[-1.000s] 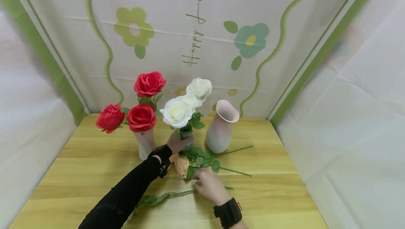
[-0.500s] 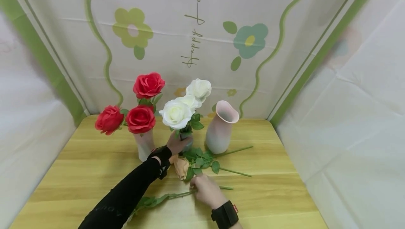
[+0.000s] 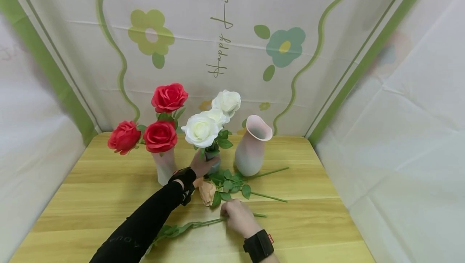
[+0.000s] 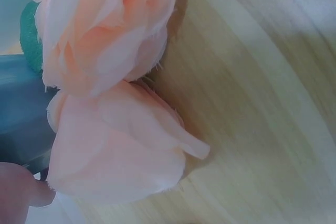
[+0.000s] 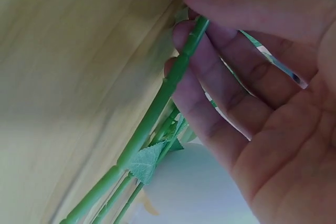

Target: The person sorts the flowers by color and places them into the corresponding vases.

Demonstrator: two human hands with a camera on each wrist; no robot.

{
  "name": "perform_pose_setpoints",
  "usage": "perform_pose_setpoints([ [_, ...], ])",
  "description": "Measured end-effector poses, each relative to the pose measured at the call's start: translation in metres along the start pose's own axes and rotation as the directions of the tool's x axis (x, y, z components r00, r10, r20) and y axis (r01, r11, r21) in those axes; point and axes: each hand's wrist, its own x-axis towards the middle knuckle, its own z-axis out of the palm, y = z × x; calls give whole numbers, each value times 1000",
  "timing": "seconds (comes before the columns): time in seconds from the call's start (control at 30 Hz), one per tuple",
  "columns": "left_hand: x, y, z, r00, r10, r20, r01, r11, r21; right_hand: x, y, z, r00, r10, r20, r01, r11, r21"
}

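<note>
In the head view my left hand (image 3: 201, 165) grips a small grey-blue vase (image 3: 215, 167) that holds white roses (image 3: 201, 129). The left wrist view catches a fingertip (image 4: 21, 187) beside that vase, with two peach roses (image 4: 118, 145) close by on the table. My right hand (image 3: 239, 217) is low over the table near the front, pinching a green flower stem (image 5: 157, 103) between thumb and fingertips. This stem runs left to leaves (image 3: 168, 230) partly behind my left sleeve; its bloom is mostly hidden there. Past my right hand its cut end (image 3: 259, 215) sticks out.
A pale pink vase with red roses (image 3: 161, 136) stands at the left. To the right is a pink-and-grey vase (image 3: 250, 154) with a flared mouth and no flowers. Two stems (image 3: 270, 196) of the peach roses lie across the wooden table (image 3: 308, 222). Fabric walls surround it.
My right hand has shifted slightly toward me, away from the peach roses' leaves, and stays at the front stem. The left hand keeps its grip on the vase.
</note>
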Motion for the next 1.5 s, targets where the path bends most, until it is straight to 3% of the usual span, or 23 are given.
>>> perform_pose_setpoints([
  [0.1, -2, 19, 0, 1000, -14, 7, 14, 997, -77, 1, -1, 0, 1000, 5, 5, -5, 1000, 7],
  [0.17, -1, 14, -2, 1000, -9, 15, 10, 996, -90, 1, -2, 0, 1000, 7, 2, -7, 1000, 6],
  [0.33, 3, -23, -4, 998, 57, 38, -56, 998, -28, 1, -3, 0, 1000, 11, -22, -11, 1000, -26],
  [0.4, 3, -25, -4, 997, 61, 41, -61, 998, -14, 0, -3, 0, 999, 11, -43, -13, 999, -48],
  [0.53, 1, -9, -4, 998, 52, 46, -51, 998, -37, -1, -4, -1, 996, 14, -93, -23, 996, -88],
  [0.6, 1, -2, -4, 998, 52, 39, -52, 999, -2, -3, -4, -2, 994, 21, -110, -32, 995, -97],
  [0.63, -2, 12, -3, 998, 53, 36, -54, 999, 7, -4, -4, -3, 993, 25, -118, -37, 994, -102],
  [0.7, -1, 8, -2, 997, 68, 43, -70, 997, 41, -5, -5, -6, 991, 32, -132, -47, 993, -108],
  [0.73, -2, 13, -3, 998, 49, 48, -51, 998, 40, -6, -5, -8, 989, 32, -142, -48, 993, -112],
  [0.8, -2, 12, -2, 995, 82, 52, -84, 996, 37, -8, -5, -11, 986, 27, -164, -48, 991, -124],
  [0.83, -6, 28, -2, 995, 78, 63, -80, 996, 25, -9, -4, -13, 984, 24, -175, -48, 990, -135],
  [0.87, -4, 26, -2, 995, 80, 59, -82, 996, 21, -10, -4, -15, 982, 19, -190, -47, 989, -144],
  [0.97, -10, 72, 3, 999, 40, 35, -41, 999, 34, -11, -2, -19, 972, 13, -234, -51, 986, -156],
  [1.03, -12, 87, 4, 999, 34, 24, -35, 998, 58, -12, 0, -22, 962, 12, -272, -58, 985, -161],
  [1.07, -11, 88, 5, 1000, 23, 15, -24, 998, 50, -13, 1, -23, 957, 14, -291, -63, 985, -159],
  [1.13, -8, 62, 4, 1000, 22, 12, -22, 998, 64, -15, 4, -25, 941, 5, -339, -67, 983, -173],
  [1.2, -4, 26, 1, 1000, 25, 12, -26, 998, 60, -17, 8, -28, 920, -15, -392, -64, 980, -189],
  [1.23, -2, 14, 0, 1000, -2, 12, 1, 998, 61, -18, 10, -30, 908, -23, -419, -65, 979, -195],
  [1.3, 4, -27, -3, 1000, -12, 22, 10, 998, 62, -19, 14, -34, 876, -52, -480, -58, 976, -212],
  [1.4, 7, -50, -5, 999, -31, 33, 29, 998, 54, -20, 20, -40, 822, -94, -562, -42, 974, -224],
  [1.5, 7, -52, -6, 995, -90, 45, 91, 996, -15, -21, 27, -45, 766, -140, -628, -22, 970, -243],
])
